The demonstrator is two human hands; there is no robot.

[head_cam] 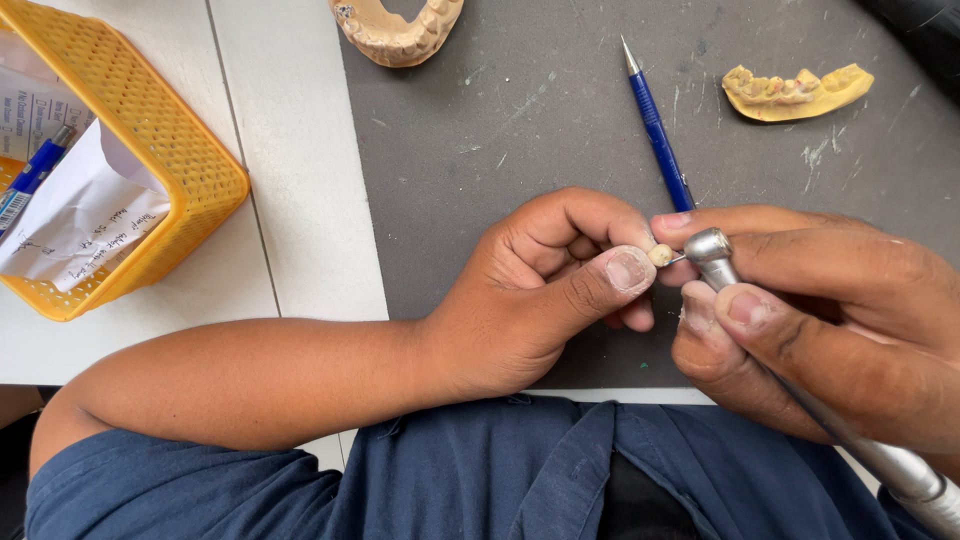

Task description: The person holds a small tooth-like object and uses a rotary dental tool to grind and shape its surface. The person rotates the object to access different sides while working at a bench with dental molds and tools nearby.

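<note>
A white table (300,150) carries a dark grey mat (520,110). On the mat, a blue pencil (657,130) lies near the middle. Left of the pencil, at the far edge, is a beige dental cast (395,35); right of the pencil lies a yellow dental cast (795,92). Far left of the pencil, a yellow basket (190,170) stands on the table.

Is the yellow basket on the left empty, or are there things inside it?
Not empty. The yellow basket holds folded white papers and a blue pen.
</note>
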